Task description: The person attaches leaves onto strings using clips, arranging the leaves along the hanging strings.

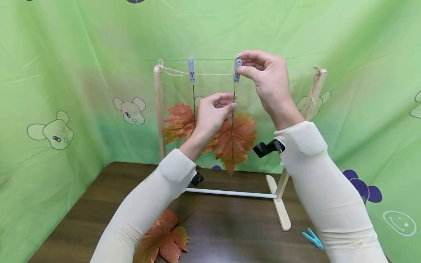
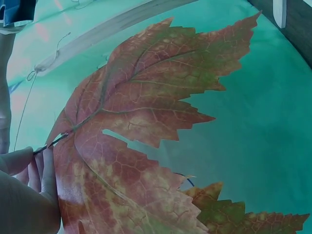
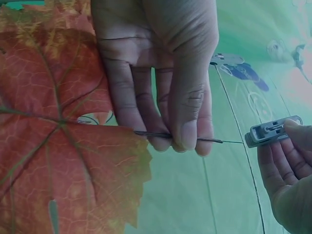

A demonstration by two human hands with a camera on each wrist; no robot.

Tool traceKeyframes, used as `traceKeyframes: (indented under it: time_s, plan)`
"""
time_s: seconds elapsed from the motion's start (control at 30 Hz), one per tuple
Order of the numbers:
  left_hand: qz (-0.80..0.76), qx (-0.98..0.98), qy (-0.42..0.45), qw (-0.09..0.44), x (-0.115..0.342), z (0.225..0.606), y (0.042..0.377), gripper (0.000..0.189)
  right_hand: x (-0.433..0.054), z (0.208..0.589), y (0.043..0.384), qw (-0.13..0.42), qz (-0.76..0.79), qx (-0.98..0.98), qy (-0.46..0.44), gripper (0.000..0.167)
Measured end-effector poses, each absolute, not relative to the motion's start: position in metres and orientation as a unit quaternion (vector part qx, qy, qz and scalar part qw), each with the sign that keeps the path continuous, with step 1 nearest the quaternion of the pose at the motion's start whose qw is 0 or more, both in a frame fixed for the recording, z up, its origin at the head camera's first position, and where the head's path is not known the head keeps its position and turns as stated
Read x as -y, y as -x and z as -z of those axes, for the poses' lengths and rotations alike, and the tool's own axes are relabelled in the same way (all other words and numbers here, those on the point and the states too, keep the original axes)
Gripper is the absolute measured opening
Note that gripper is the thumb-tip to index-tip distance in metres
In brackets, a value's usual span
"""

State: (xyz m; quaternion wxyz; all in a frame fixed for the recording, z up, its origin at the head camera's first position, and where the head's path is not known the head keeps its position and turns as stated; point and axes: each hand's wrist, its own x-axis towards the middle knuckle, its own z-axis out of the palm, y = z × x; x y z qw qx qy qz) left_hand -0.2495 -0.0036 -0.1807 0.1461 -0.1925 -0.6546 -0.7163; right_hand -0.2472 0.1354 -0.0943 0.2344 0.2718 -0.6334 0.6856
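My left hand (image 1: 212, 114) pinches the dark stem (image 3: 153, 134) of an orange-red artificial maple leaf (image 1: 234, 140) between thumb and fingers. The leaf hangs below that hand, its stem pointing up. Above it, my right hand (image 1: 271, 80) holds a grey clothespin (image 1: 236, 70) between thumb and fingertips, at the string (image 1: 213, 74). In the right wrist view, the stem's thin tip reaches to the clothespin's (image 3: 273, 130) jaw end. To the left, a second grey clothespin (image 1: 191, 70) sits on the string with another maple leaf (image 1: 179, 122) hanging under it, partly behind my left hand.
Wooden posts (image 1: 158, 106) carry the string, with a white crossbar (image 1: 230, 193) low between them and a flat wooden foot (image 1: 279, 204) at right. On the brown table (image 1: 88, 204) lie another maple leaf (image 1: 169, 237) and a turquoise clothespin (image 1: 312, 238). Green printed cloth (image 1: 98, 54) hangs behind.
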Motion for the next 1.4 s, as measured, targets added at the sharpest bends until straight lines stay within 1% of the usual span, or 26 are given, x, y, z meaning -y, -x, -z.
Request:
traceKeyframes:
  time_s: [0.57, 0.87, 1.17, 1.4]
  plan:
    - [0.714, 0.658, 0.187, 0.15, 0.0, 0.177, 0.253, 0.021, -0.131, 0.079, 0.253, 0.234, -0.717, 0.608, -0.249, 0.023]
    - [0.713, 0.665, 0.175, 0.138, 0.0, 0.176, 0.256, 0.023, -0.131, 0.078, 0.255, 0.238, -0.711, 0.621, -0.229, 0.023]
    - [0.71, 0.662, 0.181, 0.16, -0.002, 0.174, 0.255, 0.021, -0.132, 0.075, 0.255, 0.227, -0.706, 0.64, -0.201, 0.022]
    - [0.71, 0.665, 0.171, 0.153, -0.003, 0.173, 0.254, 0.022, -0.132, 0.076, 0.253, 0.225, -0.695, 0.654, -0.199, 0.022]
